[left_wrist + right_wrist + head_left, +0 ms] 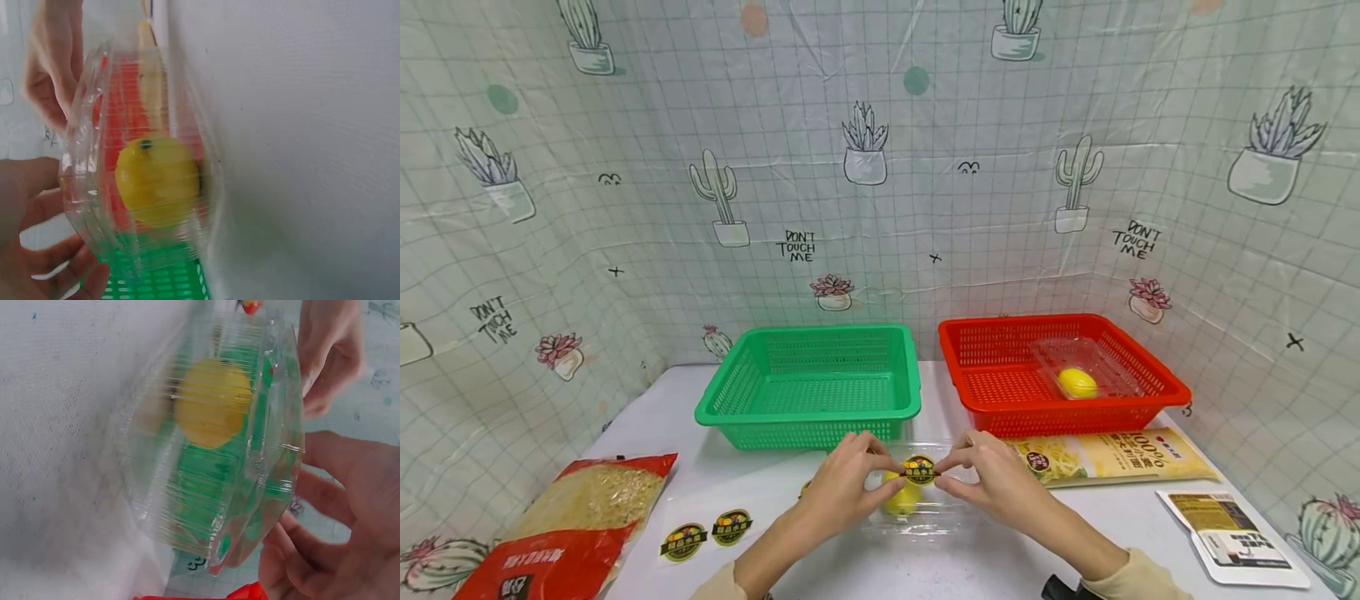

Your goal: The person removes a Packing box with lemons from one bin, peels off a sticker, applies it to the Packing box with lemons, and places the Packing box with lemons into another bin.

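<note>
- Head view: here's the left hand [847,482], thumb and forefinger pinching one end of the label [919,470], and the right hand [1000,482] nips the opposite end!
- A grip at each end, probably to keep the strip taut and level and leave its printed middle uncovered.
- And the label itself: dark, rounded in the centre, gold lettering over a colourful fruit picture, a narrow tab running out each side.
- It sits over the clear box [925,527], on the desk [865,579] in front of the green basket [805,415] and the red basket [1067,406]; that central spot likely suits both arms equally.
- Spare labels [732,527] lie off to the left, presumably for easy reach.
- Left wrist view: through ribbed, glossy plastic, a plump yellow fruit [159,181] with one dark spot! Left fingers bend at the box's edge; their grip on the label can't be made out here.
- Right wrist view: the fruit glows smooth and yellow behind the ridges; right fingers curl beside the box, tips partly hidden, label hold unclear from this side.
</note>
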{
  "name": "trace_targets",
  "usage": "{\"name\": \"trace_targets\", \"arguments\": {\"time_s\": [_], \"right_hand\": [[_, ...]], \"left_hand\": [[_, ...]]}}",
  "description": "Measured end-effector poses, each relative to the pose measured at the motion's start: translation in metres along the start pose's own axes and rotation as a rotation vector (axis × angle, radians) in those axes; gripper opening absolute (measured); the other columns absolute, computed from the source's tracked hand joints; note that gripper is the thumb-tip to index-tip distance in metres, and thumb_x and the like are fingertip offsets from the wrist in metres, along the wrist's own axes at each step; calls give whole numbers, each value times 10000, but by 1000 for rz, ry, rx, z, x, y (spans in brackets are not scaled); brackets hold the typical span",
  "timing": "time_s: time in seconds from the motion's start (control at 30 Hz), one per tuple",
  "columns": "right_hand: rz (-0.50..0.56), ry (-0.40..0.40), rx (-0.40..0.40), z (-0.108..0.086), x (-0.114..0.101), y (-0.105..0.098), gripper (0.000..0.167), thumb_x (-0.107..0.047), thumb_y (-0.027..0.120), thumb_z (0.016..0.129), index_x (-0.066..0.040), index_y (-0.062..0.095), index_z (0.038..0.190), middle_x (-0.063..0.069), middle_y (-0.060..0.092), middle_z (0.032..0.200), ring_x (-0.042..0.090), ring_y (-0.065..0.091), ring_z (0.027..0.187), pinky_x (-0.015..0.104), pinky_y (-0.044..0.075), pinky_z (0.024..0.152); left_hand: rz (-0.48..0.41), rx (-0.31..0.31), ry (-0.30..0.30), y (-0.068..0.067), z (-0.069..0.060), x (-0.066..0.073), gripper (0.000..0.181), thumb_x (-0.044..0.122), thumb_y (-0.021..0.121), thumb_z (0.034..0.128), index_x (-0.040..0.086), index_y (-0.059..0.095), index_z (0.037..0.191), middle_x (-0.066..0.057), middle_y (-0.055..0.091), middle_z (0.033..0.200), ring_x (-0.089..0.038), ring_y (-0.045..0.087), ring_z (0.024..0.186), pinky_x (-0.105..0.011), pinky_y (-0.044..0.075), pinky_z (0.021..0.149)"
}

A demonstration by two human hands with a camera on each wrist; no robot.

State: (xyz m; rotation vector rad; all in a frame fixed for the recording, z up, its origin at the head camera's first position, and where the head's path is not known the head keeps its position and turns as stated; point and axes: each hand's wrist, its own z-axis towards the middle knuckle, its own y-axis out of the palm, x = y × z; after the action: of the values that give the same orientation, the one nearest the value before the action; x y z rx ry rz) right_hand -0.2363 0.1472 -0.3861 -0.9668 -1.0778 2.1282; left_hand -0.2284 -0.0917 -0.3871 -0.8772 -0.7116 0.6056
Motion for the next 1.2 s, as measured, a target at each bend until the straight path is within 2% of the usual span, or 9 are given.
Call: {"name": "trace_targets", "arguments": {"time_s": [0.1,0.17,0.23,0.33,0.5,0.73,0.87,1.07,1.2], "right_hand": [[-38,63,48,3,1,3,214,-343,803,800,-226,775,977,-69,622,933,85,524,870,241,431,708],[-62,96,66,4,3,6,294,-370,805,793,-203,763,1031,-40,633,980,100,528,893,264,445,732],[-81,116,67,5,4,7,385,-407,800,789,-178,746,1094,-11,642,1026,122,536,913,291,453,759],[-87,144,43,7,6,7,505,-464,777,794,-143,710,1178,38,650,1112,169,558,961,334,464,790],[-81,197,-24,9,5,7,661,-569,745,778,-110,668,1247,92,646,1205,218,560,992,355,474,775],[-137,225,-63,11,0,10,817,-715,696,725,-121,649,1283,76,631,1250,225,546,1004,345,482,684],[-123,225,-69,13,1,9,790,-691,722,717,-127,657,1266,87,633,1242,215,541,981,326,469,679],[-86,207,-40,15,8,9,574,-537,784,753,-148,700,1167,71,666,1118,191,556,929,320,452,729],[-97,193,-4,17,11,12,454,-489,781,780,-159,715,1085,34,665,1033,159,546,885,290,434,726]], "left_hand": [[28,38,-39,2,2,-3,275,308,726,879,136,756,1091,-61,652,1136,-192,574,992,-362,499,816],[26,38,-56,3,5,-5,357,324,717,883,95,725,1157,-132,638,1230,-272,600,1075,-442,510,902],[14,17,-62,4,8,-6,424,340,706,889,59,693,1207,-197,605,1305,-350,594,1159,-528,488,969],[-14,-27,-67,6,13,-7,488,358,692,897,24,659,1251,-235,570,1361,-409,559,1241,-598,446,1012],[-30,-94,-78,8,19,-6,540,390,672,904,15,629,1290,-207,566,1385,-403,537,1275,-586,466,991],[-69,-162,-97,9,20,-5,581,433,664,902,23,616,1310,-167,570,1396,-370,539,1272,-581,488,955],[-124,-171,-109,9,21,-8,555,391,683,901,20,616,1308,-162,576,1390,-358,544,1251,-582,465,973],[-164,-157,-105,10,24,-12,474,308,699,900,44,634,1289,-153,608,1355,-348,559,1246,-586,421,1026],[-162,-119,-91,14,26,-14,416,285,691,905,59,661,1253,-123,656,1295,-324,598,1228,-551,457,1010]]}}
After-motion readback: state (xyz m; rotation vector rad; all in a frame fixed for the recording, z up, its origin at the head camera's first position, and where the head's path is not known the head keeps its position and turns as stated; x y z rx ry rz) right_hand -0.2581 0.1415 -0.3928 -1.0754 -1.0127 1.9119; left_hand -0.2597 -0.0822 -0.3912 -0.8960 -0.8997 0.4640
